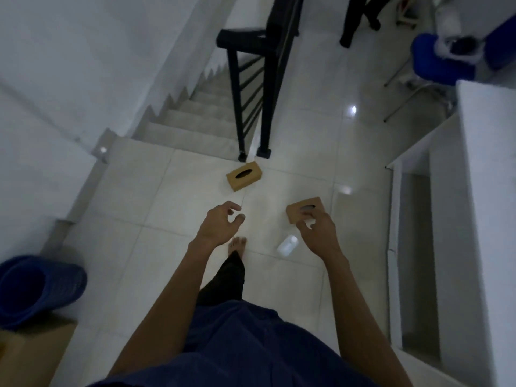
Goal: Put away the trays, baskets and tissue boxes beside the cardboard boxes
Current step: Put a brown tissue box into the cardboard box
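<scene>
Two tan tissue boxes [244,176], blue basket [42,286], black railing [251,88].

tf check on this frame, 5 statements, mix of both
1. Two brown tissue boxes are in view, a far tissue box and a near tissue box. True.
2. The left hand holds a tissue box. False: it holds nothing, fingers loosely curled.
3. The far tissue box lies on the floor by the foot of the black railing. True.
4. The white bottle stands on a shelf. False: it is on the floor tiles, below the right hand in the picture.
5. The blue basket is at the right by the stairs. False: it is at lower left, next to a cardboard box.
</scene>
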